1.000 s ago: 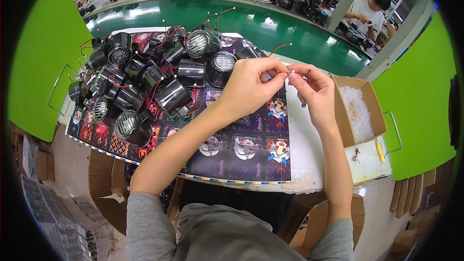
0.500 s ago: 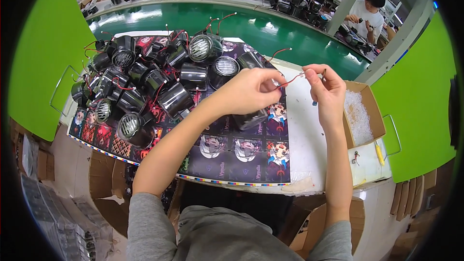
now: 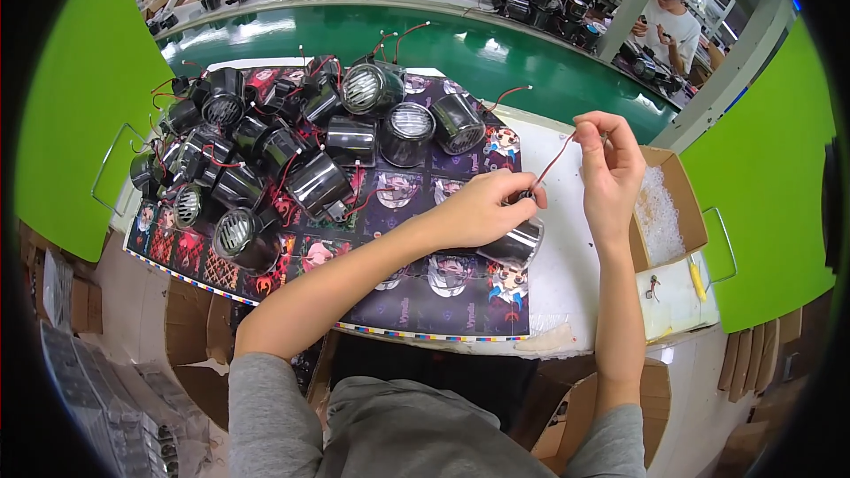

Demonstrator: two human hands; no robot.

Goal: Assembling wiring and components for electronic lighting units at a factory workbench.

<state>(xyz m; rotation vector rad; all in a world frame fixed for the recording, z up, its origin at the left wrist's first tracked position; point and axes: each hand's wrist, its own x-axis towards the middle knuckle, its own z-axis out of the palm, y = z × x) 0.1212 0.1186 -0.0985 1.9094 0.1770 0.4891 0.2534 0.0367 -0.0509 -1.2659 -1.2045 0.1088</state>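
Note:
My right hand [image 3: 611,164] pinches the upper end of a thin red and black wire [image 3: 553,162] above the white tabletop. Lower down, my left hand [image 3: 496,208] closes its fingertips around the wire's other end. Just under those fingers lies a glossy black cylindrical housing [image 3: 515,246], partly covered by the hand; whether the fingers grip it too is unclear. To the left, several similar black housings [image 3: 323,186] with slotted clear fronts and red leads are heaped on a dark printed sheet [image 3: 416,305].
A cardboard box [image 3: 692,212] of clear small pieces stands right of my right hand, with a yellow-handled tool [image 3: 697,281] nearby. A green conveyor belt [image 3: 496,57] runs beyond the table. Green panels [image 3: 761,177] flank both sides. A co-worker [image 3: 668,26] works at the far right.
My left hand has moved down and slightly right, with the housing under it shifted right. My right hand has moved slightly right, and the wire now stretches longer between both hands.

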